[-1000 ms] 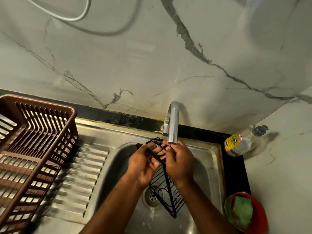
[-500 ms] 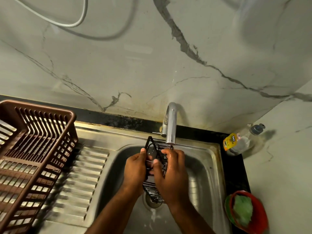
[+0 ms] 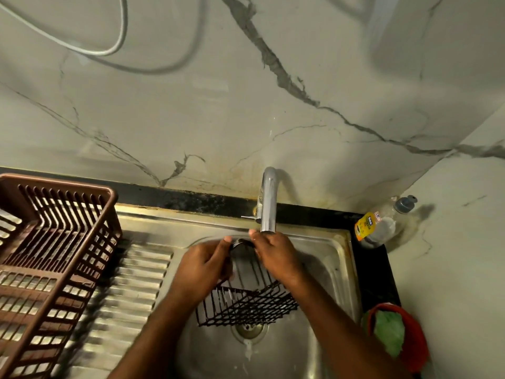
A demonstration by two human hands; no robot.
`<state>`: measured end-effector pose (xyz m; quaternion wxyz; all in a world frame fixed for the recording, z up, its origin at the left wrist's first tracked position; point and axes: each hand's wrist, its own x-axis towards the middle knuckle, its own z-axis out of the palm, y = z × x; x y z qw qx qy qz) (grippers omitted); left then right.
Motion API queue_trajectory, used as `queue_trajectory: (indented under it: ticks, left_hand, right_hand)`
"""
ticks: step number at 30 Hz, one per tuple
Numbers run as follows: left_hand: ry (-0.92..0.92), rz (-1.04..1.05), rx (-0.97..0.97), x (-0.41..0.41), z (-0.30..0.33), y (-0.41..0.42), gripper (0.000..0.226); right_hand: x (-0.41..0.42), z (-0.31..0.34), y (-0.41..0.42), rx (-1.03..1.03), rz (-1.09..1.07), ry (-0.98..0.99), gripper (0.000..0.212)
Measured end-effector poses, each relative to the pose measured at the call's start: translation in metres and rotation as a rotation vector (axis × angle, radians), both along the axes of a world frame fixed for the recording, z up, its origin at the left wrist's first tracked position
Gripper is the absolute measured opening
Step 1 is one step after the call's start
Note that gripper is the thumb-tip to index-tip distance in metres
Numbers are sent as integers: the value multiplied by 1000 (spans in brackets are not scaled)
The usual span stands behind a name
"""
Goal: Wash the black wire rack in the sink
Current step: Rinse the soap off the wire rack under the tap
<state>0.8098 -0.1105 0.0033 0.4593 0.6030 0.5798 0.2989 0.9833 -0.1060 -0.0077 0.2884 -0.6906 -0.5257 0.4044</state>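
Observation:
The black wire rack (image 3: 246, 305) hangs over the steel sink (image 3: 336, 258), its wide grid end low above the drain (image 3: 249, 330) and its narrow top up under the tap (image 3: 268, 203). My left hand (image 3: 202, 266) grips the rack's upper left side. My right hand (image 3: 276, 255) grips its upper right side, just below the spout. The rack's top is mostly hidden between my fingers. Whether water runs from the tap I cannot tell.
A brown plastic dish basket (image 3: 52, 258) sits on the ribbed drainboard (image 3: 131, 291) at left. A dish soap bottle (image 3: 379, 225) lies at the back right corner. A red bowl (image 3: 412, 335) holding a green scrubber (image 3: 389, 333) stands right of the sink.
The rack has been turned in my hands: it stood nearly on edge before, and now its wide grid end faces me, spread low over the drain. Both hands stayed at its top.

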Motion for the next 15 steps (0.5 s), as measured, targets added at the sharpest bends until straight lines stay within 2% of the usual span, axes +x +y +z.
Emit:
queue_trajectory:
  ticks: [2, 5, 10, 13, 15]
  left_hand:
    - [97, 61, 58, 18, 6, 1, 56]
    - [162, 123, 143, 35, 7, 6, 63]
    - [-79, 150, 59, 36, 10, 13, 55]
    - [-123, 231, 69, 27, 13, 16, 54]
    - [-138, 257, 66, 23, 14, 16, 53]
  right_hand:
    - [-14, 3, -1, 17, 64, -87, 49]
    - [-20, 15, 1, -2, 32, -90, 48]
    - [-7, 20, 1, -45, -20, -60, 49]
    - [27, 6, 12, -17, 64, -285, 37]
    - [39, 9, 18, -95, 115, -402, 40]
